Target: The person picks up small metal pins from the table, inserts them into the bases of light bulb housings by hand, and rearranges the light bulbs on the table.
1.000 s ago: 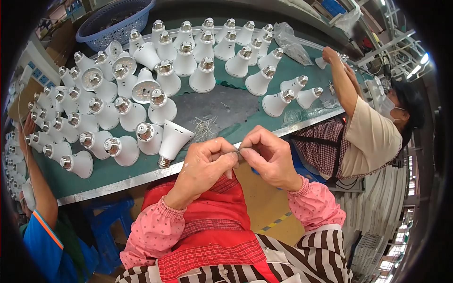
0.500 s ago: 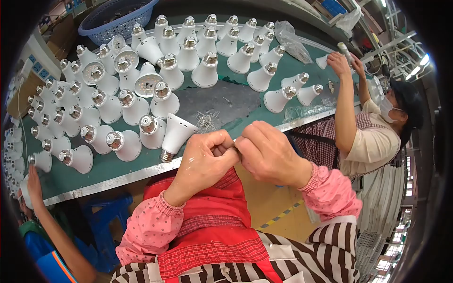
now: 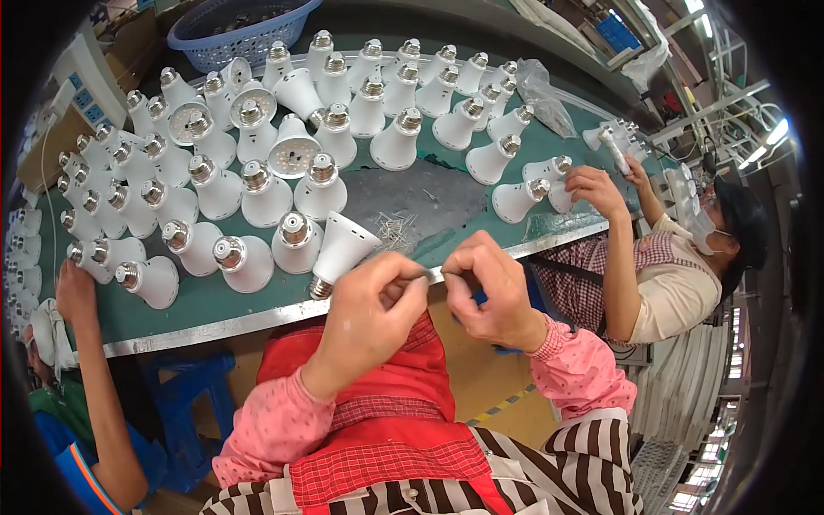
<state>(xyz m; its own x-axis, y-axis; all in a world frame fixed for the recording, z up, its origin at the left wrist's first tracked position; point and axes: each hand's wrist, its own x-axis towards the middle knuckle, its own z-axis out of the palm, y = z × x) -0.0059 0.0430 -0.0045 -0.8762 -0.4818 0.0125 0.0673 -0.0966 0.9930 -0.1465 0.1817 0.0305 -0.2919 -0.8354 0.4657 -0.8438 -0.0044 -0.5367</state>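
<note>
In front of my apron, just over the table's near edge, my left hand is closed in a pinch of thumb and forefinger. My right hand pinches the same way a short gap to its right. Whatever the fingertips hold, if anything, is too small to make out. Beside my left hand a white LED bulb leans with its metal screw base down at the table edge. Beyond the hands lies a little heap of thin metal pins on a dark grey mat.
Many white bulbs crowd the green table, mostly base up. A blue basket and a plastic bag are at the back. Co-workers' hands reach in: one person's hand at left, another's at right.
My hands have drawn apart from touching to a small gap. The left co-worker's hand has moved up to a bulb. The right co-worker's nearer hand has come down to a bulb on the table.
</note>
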